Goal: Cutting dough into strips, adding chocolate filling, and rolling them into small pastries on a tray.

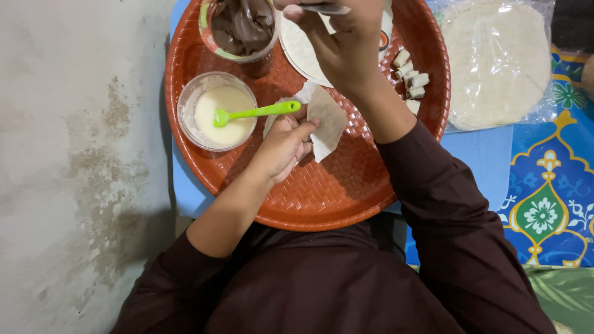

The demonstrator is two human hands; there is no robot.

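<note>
On woven tray: left hand pinching wrapper piece mid-tray; right hand gripping utensil beside chocolate jar at tray's far edge.

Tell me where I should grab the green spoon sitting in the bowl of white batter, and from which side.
Grip the green spoon by its free handle end, which juts past the bowl's right rim near the left hand. Come from the right, probably pinching from above: the scoop end lies in the white batter, so only the handle is clean and clear.
</note>
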